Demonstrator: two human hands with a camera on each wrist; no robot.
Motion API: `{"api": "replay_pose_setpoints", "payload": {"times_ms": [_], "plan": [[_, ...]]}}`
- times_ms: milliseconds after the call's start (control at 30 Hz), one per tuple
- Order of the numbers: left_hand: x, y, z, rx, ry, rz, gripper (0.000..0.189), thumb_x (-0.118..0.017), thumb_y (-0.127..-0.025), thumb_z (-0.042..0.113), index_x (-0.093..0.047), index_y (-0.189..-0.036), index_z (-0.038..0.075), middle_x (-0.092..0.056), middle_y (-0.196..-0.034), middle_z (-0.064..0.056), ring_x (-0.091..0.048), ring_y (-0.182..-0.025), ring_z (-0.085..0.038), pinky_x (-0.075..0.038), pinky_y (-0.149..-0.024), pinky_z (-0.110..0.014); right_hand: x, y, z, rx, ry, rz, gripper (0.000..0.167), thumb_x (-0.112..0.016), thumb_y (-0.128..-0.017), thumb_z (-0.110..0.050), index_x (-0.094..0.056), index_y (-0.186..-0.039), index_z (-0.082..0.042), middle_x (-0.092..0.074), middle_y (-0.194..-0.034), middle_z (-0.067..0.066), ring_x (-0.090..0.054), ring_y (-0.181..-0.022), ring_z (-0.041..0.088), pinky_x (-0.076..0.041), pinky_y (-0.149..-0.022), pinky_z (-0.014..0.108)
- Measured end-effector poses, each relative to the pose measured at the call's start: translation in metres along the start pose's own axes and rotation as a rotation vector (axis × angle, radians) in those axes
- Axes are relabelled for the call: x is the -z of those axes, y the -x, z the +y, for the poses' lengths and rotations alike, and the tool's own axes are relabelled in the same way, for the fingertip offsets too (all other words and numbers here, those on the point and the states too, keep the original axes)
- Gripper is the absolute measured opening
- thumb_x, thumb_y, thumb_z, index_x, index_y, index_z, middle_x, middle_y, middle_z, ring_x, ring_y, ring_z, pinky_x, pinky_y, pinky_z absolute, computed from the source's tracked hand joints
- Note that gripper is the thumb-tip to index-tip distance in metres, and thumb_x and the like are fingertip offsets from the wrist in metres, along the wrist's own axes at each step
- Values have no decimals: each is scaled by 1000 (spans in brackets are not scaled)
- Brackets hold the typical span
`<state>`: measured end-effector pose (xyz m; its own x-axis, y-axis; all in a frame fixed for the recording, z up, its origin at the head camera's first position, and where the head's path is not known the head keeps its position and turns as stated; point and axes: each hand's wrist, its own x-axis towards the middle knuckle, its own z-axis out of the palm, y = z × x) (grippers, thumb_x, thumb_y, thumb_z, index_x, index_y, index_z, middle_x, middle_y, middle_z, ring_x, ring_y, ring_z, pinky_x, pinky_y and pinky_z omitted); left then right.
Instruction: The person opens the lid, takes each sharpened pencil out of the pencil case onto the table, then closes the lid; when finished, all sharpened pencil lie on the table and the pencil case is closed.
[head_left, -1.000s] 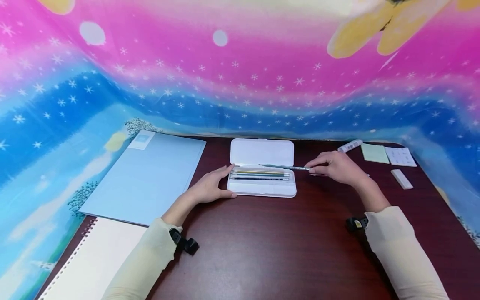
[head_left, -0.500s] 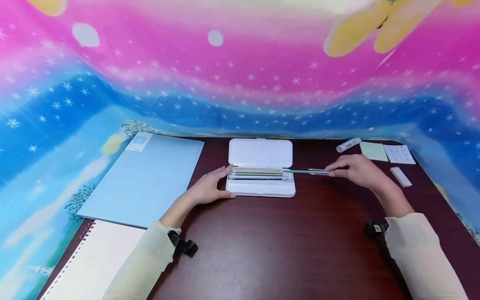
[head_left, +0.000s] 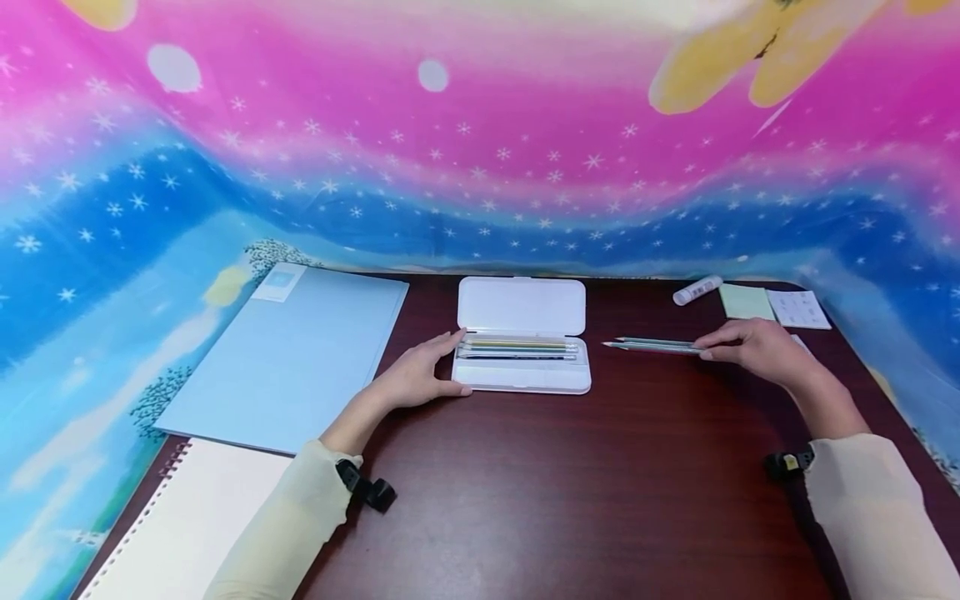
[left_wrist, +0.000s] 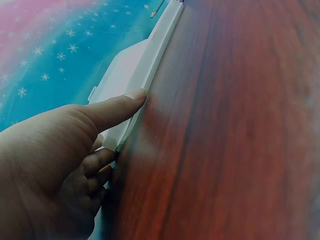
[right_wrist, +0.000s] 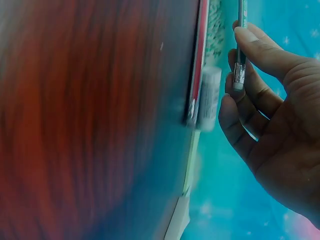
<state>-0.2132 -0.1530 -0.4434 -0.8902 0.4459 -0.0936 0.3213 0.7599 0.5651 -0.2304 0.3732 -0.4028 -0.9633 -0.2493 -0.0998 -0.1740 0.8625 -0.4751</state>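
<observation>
We grip the smooth, white case (head_left: pixel 517 381) with our left hand (head_left: pixel 416 375) and pinch a slim pencil (right_wrist: pixel 242 17) in our right hand (head_left: pixel 757 354), above the glossy, wood-grained table (head_left: pixel 525 483), right of the case.

Study-desk setting, dark wood-grain tabletop (head_left: pixel 510 483), snowflake-print backdrop (head_left: pixel 360 158), blue folder (head_left: pixel 285 358), spiral notebook (head_left: pixel 195 508), white pencil case (head_left: pixel 521 308)

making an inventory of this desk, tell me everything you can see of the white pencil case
The white pencil case is a flat oblong box with rounded corners, seemingly smooth plastic. It lies open on the dark table, its lid swung back on the far side. Several pencils lie lengthwise in its rear part; the front part shows plain white. The left hand grips its left end, thumb against the front wall.
</observation>
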Motion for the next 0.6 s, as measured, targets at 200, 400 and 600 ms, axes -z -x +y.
{"api": "replay_pose_setpoints", "payload": {"times_ms": [200,400,600], "plan": [[-1,-2,0,-2,-1,-2,99,-78,-86,47,-23,-163,20,-28,-167,-14,-29,-154,-33,-31,-122,-53,2,7,18,-40,7,-1,21,-72,-96,-31,-81,-112,-22,-73,-117,13,-66,-107,30,-53,-83,36],[-2,0,-3,16,-1,-13,99,-78,-86,48,-22,-163,21,-27,-168,-12,-27,-155,-32,-30,-122,-53,-1,7,29,-47,-2,-4,21,-73,-94,-32,-81,-110,-21,-73,-118,14,-66,-109,33,-54,-83,37],[-2,-2,-3,18,-3,-12,99,-78,-86,49,-22,-163,22,-27,-168,-11,-27,-155,-31,-30,-122,-52,0,3,31,-44,-1,-11,22,-74,-94,-30,-81,-111,-18,-71,-119,16,-65,-107,32,-53,-81,35]]}}
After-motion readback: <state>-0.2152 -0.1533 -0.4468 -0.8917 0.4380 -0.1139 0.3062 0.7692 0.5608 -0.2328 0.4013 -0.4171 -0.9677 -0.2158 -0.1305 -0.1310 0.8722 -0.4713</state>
